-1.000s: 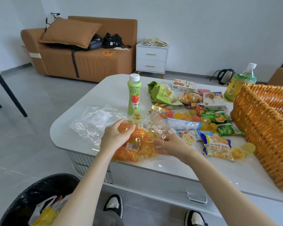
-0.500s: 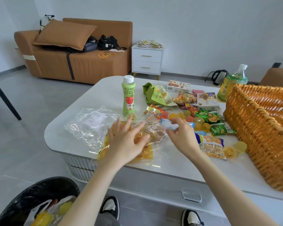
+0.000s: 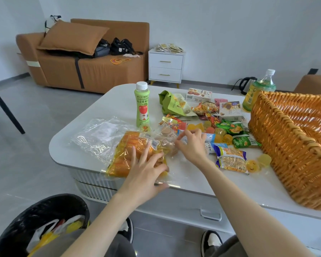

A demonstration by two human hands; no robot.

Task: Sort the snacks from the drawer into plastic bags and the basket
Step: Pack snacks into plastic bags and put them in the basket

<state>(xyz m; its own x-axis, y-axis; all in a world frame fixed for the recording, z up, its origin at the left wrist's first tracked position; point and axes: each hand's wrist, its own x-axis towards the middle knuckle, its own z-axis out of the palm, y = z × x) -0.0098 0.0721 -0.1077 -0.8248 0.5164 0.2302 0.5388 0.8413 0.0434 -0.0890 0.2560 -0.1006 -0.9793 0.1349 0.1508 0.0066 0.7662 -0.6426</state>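
Left of the basket [image 3: 285, 145], the filled plastic bag [image 3: 126, 154] is pressed by the spread-fingered left hand [image 3: 146, 171]; the right hand [image 3: 193, 147] is curled at its mouth, grip unclear.

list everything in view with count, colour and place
table: 1, white, centre
filled plastic bag: 1, clear, orange snacks, near edge
empty plastic bag: 1, clear, left of it
juice bottle: 1, light green, upright behind the bags
basket: 1, orange wicker, table's right
tea bottle: 1, yellow-green, behind basket
loose snacks: many, mixed colours, between juice bottle and basket
bin: 1, black, floor left
sofa: 1, brown, back left
nightstand: 1, white, beside sofa
left hand: 1, flat on filled plastic bag
right hand: 1, fingers curled at that bag's right end
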